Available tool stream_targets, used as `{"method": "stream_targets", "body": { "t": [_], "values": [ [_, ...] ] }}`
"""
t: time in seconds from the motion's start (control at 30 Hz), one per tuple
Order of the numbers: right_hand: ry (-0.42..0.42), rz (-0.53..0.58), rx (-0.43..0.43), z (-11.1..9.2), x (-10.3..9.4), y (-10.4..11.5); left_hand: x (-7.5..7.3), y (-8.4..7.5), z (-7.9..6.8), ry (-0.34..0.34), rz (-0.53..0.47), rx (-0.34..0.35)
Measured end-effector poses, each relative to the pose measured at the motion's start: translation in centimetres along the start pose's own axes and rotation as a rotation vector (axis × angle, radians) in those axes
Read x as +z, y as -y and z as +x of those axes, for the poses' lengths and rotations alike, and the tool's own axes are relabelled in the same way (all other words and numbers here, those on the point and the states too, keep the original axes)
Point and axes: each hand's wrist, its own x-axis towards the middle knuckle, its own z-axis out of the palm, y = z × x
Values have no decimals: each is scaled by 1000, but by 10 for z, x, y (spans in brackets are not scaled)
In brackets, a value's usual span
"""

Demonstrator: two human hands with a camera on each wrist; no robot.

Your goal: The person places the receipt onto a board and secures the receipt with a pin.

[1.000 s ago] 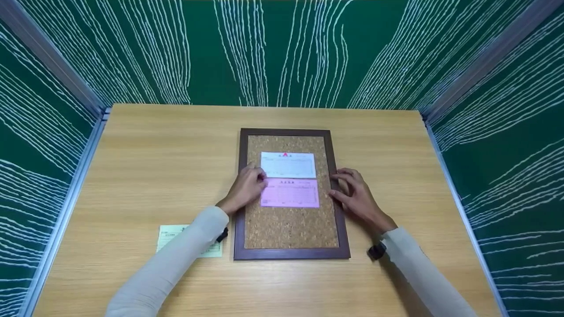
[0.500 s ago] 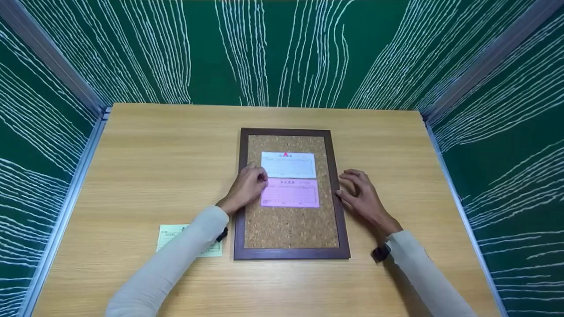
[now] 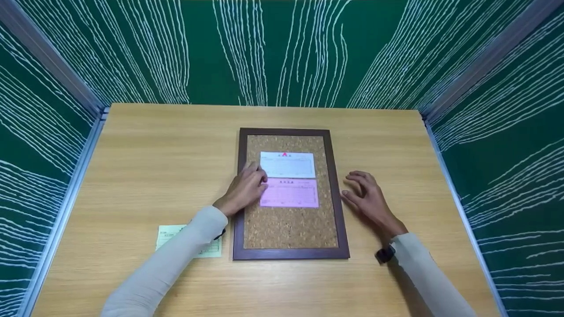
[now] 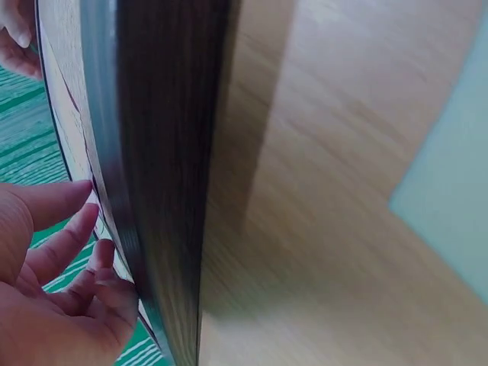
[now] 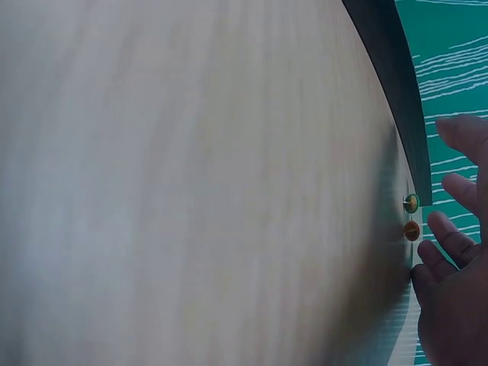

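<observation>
A dark-framed corkboard (image 3: 291, 229) lies on the table, bearing a white paper form (image 3: 288, 165) with a red pin (image 3: 284, 154) at its top. Just below that is a pink paper form (image 3: 291, 193). My left hand (image 3: 244, 185) reaches over the frame's left side, fingertips resting at the left edges of the two forms. In the left wrist view its thumb (image 4: 57, 200) and index tip touch the sheet, slightly apart. Beyond the frame's right side, my right hand (image 3: 368, 198) holds nothing, its fingers loosely bent. Near its fingers are a green thumbtack (image 5: 412, 203) and an orange thumbtack (image 5: 412, 230).
A light green paper form (image 3: 169, 233) lies on the table left of the board, partly covered by the left sleeve (image 3: 172, 259). Green panels with white lines surround the wooden table (image 3: 154, 154) at the back and sides.
My right hand has left the board's right frame and moved to the right, onto the table side. The left hand stays at the forms' left edges, shifting only slightly.
</observation>
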Motion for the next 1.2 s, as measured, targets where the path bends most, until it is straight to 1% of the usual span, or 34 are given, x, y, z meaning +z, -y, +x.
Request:
{"method": "stream_targets", "body": {
  "t": [0.1, 0.17, 0.2, 0.23, 0.3, 0.37, 0.43, 0.47, 0.63, 0.73, 0.87, 0.93, 1.1, 1.2],
  "values": [
    [-8, 2, 2, 0, -1, 1, -1, 2, 0, 0, 63, 62],
    [-9, 0, 5, 0, -2, 2, 0, 6, -1, -12, 78, 104],
    [-9, -4, 9, 0, -2, 2, 0, 8, -1, -19, 73, 123],
    [-6, -7, 12, 0, -3, 3, 4, 12, -1, -38, 73, 143],
    [-2, -15, 11, -1, -4, 3, 9, 18, -2, -64, 54, 165],
    [4, -23, 7, -1, -5, 3, 14, 24, -3, -85, 28, 172],
    [10, -28, 1, -1, -5, 2, 14, 25, -5, -77, 3, 161],
    [10, -27, -1, -2, -5, 2, 10, 21, -7, -61, -10, 147],
    [9, -19, -2, -3, -5, 0, 0, 11, -16, 11, 3, 75],
    [9, -10, 5, -3, -5, 1, -2, 10, -20, 39, -1, 40],
    [13, 0, 13, -2, -6, -2, -2, 12, -24, 60, -38, 16],
    [12, 2, 16, -2, -5, -7, -1, 13, -26, 69, -47, 7],
    [-5, -2, -1, 0, -6, -32, -1, 13, -29, 87, -76, -26],
    [4, 11, -12, 0, -8, -42, 0, 13, -32, 103, -96, -47]
  ]
}}
